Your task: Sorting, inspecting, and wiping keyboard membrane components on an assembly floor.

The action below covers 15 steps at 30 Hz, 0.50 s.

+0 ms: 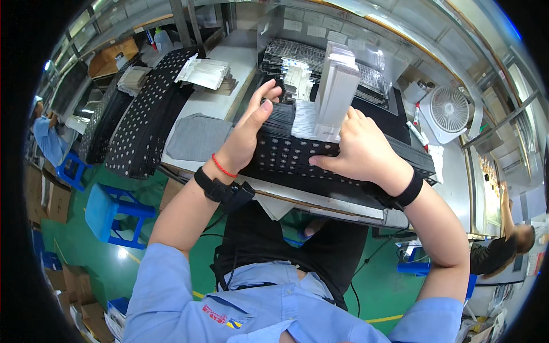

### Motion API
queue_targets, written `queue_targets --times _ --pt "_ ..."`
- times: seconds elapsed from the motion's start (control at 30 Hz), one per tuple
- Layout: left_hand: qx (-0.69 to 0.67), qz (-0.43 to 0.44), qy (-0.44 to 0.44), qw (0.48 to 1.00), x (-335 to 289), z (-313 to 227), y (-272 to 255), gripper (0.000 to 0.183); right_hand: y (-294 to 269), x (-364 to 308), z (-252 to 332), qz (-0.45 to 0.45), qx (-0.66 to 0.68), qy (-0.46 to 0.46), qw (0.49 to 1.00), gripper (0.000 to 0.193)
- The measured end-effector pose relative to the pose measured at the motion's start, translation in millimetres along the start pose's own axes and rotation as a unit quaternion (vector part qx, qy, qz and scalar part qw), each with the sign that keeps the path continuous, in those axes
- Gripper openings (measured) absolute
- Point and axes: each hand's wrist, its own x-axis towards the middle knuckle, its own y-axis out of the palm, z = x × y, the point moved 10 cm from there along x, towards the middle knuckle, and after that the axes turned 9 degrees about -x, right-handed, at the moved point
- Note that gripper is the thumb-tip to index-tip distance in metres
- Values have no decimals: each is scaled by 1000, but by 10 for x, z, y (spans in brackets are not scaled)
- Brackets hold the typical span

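My left hand (245,128) is raised at the left end of a stack of black strips with silvery dots (286,154), its fingers apart and holding nothing. Across the right part of that stack lies my right hand (369,146), thumb along the dotted front face and fingers bent over the top. Its fingers come up against a tall bundle of whitish, see-through flat pieces (336,91), which stands upright and leans slightly. Beside the bundle's foot is a pale, shiny block of thin sheets (304,119). Thin dark sheets (277,118) stand packed next to my left fingers.
Behind lie racked clear pieces (306,54) and a small whitish pile (297,83). A white fan (449,111) and marker pens (416,114) are at right. Grey cloth (199,137) and more dotted black strips (150,111) are at left. A blue stool (117,214) stands below; other people sit at both sides.
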Motion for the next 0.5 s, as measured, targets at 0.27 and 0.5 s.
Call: queue_targets --times 0.27,0.5 --pt "-47 32 -11 998 -62 -6 98 53 52 35 -52 -33 -24 34 999 70" --pt "-5 6 -46 999 97 44 -115 45 45 18 -4 -23 -24 43 999 65"
